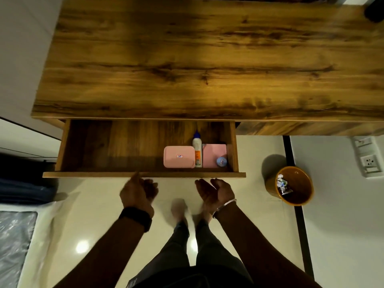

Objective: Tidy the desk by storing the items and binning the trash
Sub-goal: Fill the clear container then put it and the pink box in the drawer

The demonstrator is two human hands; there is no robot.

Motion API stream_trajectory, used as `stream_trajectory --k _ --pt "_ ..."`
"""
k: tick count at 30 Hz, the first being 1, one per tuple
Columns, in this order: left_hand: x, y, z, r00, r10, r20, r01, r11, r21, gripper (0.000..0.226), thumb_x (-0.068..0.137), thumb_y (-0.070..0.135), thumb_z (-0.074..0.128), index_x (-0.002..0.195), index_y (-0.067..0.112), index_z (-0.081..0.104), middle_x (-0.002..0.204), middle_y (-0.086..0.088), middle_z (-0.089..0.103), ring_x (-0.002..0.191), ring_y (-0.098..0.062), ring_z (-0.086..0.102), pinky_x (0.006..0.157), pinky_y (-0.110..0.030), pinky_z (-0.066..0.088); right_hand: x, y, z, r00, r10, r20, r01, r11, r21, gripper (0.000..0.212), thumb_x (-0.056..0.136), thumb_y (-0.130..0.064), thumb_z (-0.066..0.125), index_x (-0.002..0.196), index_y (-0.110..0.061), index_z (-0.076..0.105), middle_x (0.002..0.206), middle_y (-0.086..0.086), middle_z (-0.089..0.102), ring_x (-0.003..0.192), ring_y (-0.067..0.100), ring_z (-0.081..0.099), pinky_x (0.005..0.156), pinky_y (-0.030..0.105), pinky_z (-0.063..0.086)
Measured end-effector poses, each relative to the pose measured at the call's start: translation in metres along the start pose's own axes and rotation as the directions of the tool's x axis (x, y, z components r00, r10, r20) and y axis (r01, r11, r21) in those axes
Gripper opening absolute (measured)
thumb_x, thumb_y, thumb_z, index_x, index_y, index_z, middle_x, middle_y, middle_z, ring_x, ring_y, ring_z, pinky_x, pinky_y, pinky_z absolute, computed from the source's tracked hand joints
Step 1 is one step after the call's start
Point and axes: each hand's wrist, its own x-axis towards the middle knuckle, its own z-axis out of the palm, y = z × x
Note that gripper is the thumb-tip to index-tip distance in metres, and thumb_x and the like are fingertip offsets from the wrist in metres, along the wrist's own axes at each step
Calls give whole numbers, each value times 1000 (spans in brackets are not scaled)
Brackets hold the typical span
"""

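Below the counter [187,59] edge the drawer [145,175] stands pulled out. The stored items sit packed at its right end: a pink box [179,156], a glue bottle [197,150] lying lengthwise just beside it, and a pink pad [213,152] with a small blue disc [221,161] at its near corner. Bunched against the right wall, they should not slide far when the drawer shuts. Crumpled paper [283,185] lies in the bin [270,183] on the floor to the right, so the job looks nearly done, and closing the drawer seems the step left.

Both hands hang just before the drawer front, holding nothing. The left hand [138,192] is loosely curled with one fingertip up at the front's edge, though I cannot tell if it touches. The right hand [214,191] is relaxed, palm up. Nothing stands between the hands and the drawer. The person's feet [182,210] are below, a bed [16,235] is at left, and a socket panel [367,156] is beyond the bin.
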Motion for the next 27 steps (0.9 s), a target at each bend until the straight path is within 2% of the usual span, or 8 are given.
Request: stream_trajectory --k 1,3,6,9,12,16,22,27 --pt "5 -7 -7 992 -122 -6 121 987 -108 17 103 21 55 96 7 60 98 -19 64 78 -31 65 69 -41 58 0 0 1 1000 -8 4 8 999 53 42 100 -19 54 137 -2 48 119 34 65 112 47 65 89 52 58" --pt "17 -11 -14 983 -183 31 185 954 -235 29 105 15 51 130 1 53 130 -26 56 100 -39 64 94 -51 54 0 3 5 1000 -24 10 23 994 106 41 100 -21 54 136 -2 49 119 34 65 113 47 64 98 56 53" --pt "27 -11 -9 978 -200 57 207 924 -322 47 106 14 48 150 2 37 144 -28 49 111 -41 61 98 -54 51 1 10 9 1000 -26 0 25 989 144 41 101 -26 51 134 -2 48 125 35 60 113 49 62 103 59 48" --pt "31 -10 -4 966 -243 89 259 921 -290 41 107 13 47 146 4 40 144 -30 48 108 -41 62 102 -53 49 3 14 14 1000 -15 10 13 988 151 43 101 -32 51 132 -2 47 128 36 57 115 52 61 101 58 49" --pt "41 -9 -2 958 -265 112 286 908 -305 27 106 13 48 131 3 50 144 -31 47 124 -44 57 106 -53 48 6 13 23 1000 -11 25 7 987 163 44 101 -35 52 131 -3 48 125 37 59 114 53 61 100 57 51" --pt "57 -2 9 959 -248 135 279 906 -319 44 106 22 49 144 1 44 142 -32 51 130 -43 56 93 -49 53 13 5 40 999 -5 45 -3 982 187 42 100 -36 52 127 -3 49 126 37 60 116 53 61 104 57 48" --pt "76 17 39 947 -235 218 287 925 -250 16 109 19 44 106 8 57 119 -29 60 111 -39 65 88 -44 54 25 -14 74 993 -48 111 26 980 197 41 98 -31 56 126 -2 47 128 37 58 120 50 59 105 58 47" --pt "98 33 69 937 -208 280 261 951 -167 28 109 26 43 122 3 53 117 -26 65 110 -34 67 87 -43 57 38 -32 104 987 -79 141 50 979 195 47 98 -35 59 129 -2 47 130 37 56 118 48 61 105 57 47"
